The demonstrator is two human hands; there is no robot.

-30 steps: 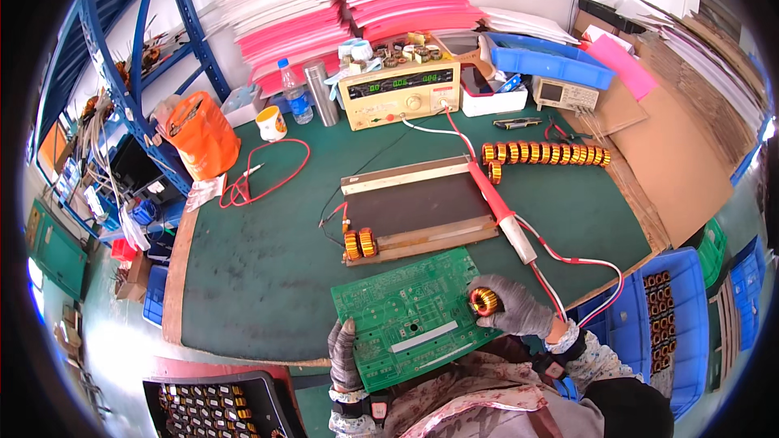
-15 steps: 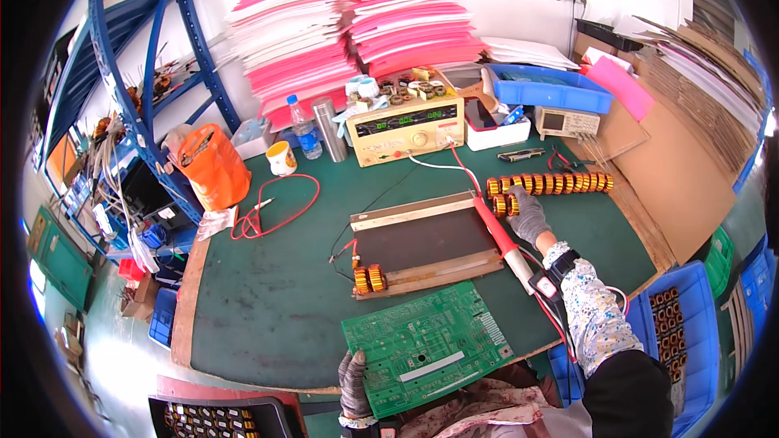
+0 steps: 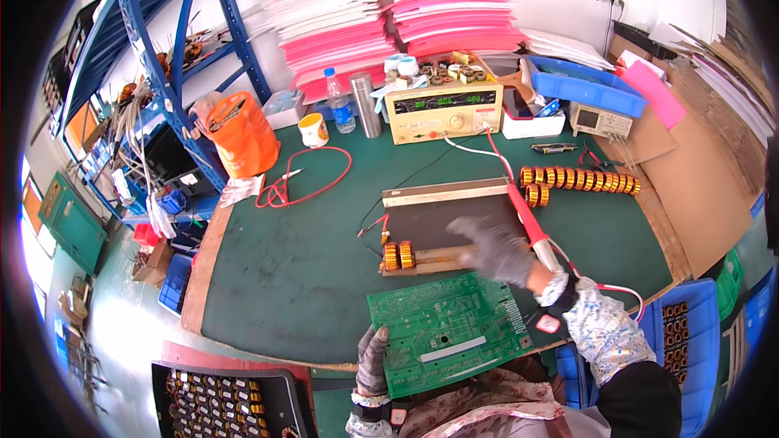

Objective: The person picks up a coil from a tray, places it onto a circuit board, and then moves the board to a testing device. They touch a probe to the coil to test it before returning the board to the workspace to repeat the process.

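Observation:
My left hand (image 3: 372,361), in a grey glove, is closed on the left edge of a green circuit board (image 3: 438,328), held tilted at the bench's front edge. My gloved right hand (image 3: 493,251) is blurred above a flat fixture (image 3: 426,215) with pale strips along its long sides. Its fingers look spread, with nothing visible in them. Two copper-wound ring coils (image 3: 398,256) stand at the fixture's near left corner. A red-and-white probe (image 3: 529,217) lies across its right end, partly behind my right hand. Farther right is a row of several coils (image 3: 580,179), with two coils (image 3: 536,195) before it.
A beige power supply (image 3: 445,113) with a lit display stands at the back. A red lead (image 3: 349,170) loops on the left of the bench, near a cup (image 3: 313,130). A black tray of coils (image 3: 296,405) sits at lower left, a blue bin (image 3: 702,341) at lower right.
My right hand has left the two front coils and moved left and nearer, over the fixture. The left hand keeps hold of the circuit board. The whole view has shifted.

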